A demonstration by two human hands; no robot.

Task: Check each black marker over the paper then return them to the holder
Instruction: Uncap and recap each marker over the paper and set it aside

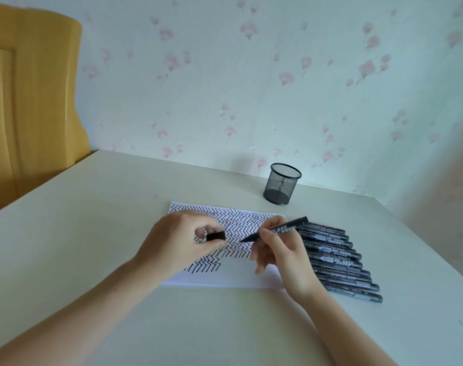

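Right hand (280, 249) holds an open marker (275, 231); left hand (183, 241) pinches its cap (216, 236).
The marker looks light, stiff, maybe slippery; hold its middle.

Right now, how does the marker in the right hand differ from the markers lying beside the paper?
The held marker is uncapped, its tip bare and pointing at the paper; the row of markers looks capped. The held one is raised and tilted in the right hand; the row lies flat on the table. Its cap is pinched in the left hand. All share a black barrel with white print.
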